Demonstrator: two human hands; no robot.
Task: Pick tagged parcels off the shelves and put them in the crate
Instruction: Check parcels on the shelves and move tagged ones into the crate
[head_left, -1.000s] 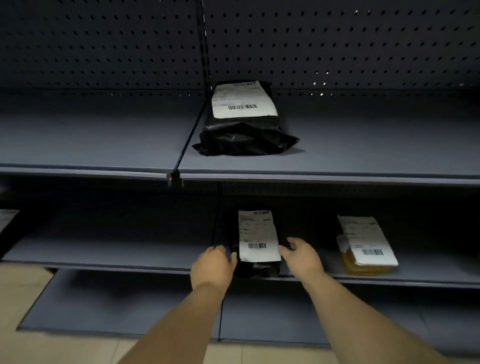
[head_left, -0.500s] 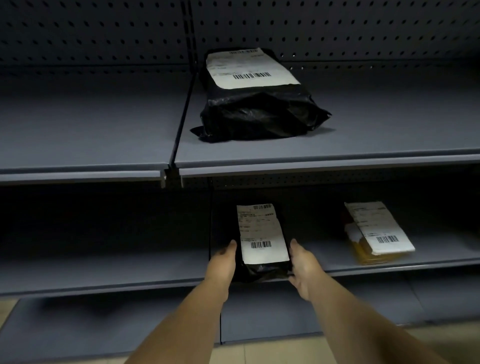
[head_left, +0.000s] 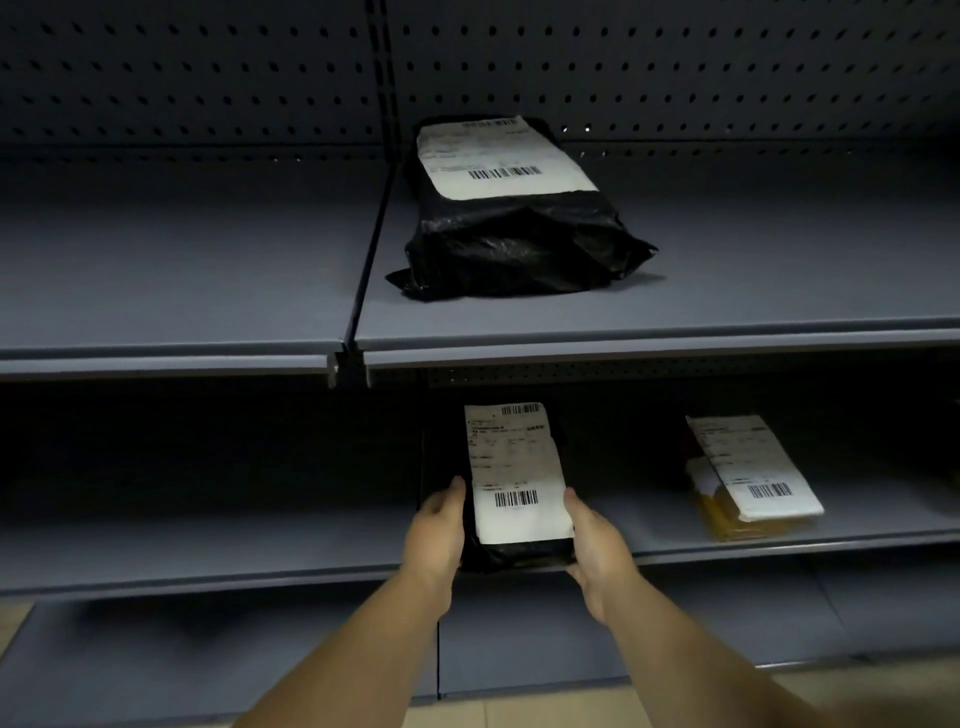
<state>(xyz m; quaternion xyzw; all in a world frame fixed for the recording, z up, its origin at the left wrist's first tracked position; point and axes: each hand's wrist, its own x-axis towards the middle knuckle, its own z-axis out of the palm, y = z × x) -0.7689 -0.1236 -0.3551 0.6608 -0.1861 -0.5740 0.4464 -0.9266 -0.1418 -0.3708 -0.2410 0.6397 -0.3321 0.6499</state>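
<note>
Fingers of left hand (head_left: 435, 530) now pressed along left side of black parcel (head_left: 511, 551), thumb up the edge, tips hidden beneath; a second ago spread short of it, not yet touching. Right hand (head_left: 597, 551) likewise closed in since then, from hovering at 3 o'clock of the parcel to cupping its right side and near corner, thumb (head_left: 571, 501) laid beside the white label (head_left: 517, 473). Grip by both hands therefore made, though parcel apparently not yet off the middle shelf (head_left: 208, 551); near end reaching out to the shelf lip. Meaning for the task: reach finished, lift and carry to the crate next, probably; crate nowhere in view.

Pose, left to right: left forearm rising from 7 o'clock, wrist straight, back of hand up; right forearm rising from 5 o'clock, wrist bent slightly inward, palm turned to the parcel.

Elsewhere: larger black parcel (head_left: 514, 244) at 12 o'clock on upper shelf (head_left: 182, 291), labelled, untouched; yellow parcel (head_left: 748, 493) at 3 o'clock on the middle shelf, well apart from the right hand, also labelled.
</note>
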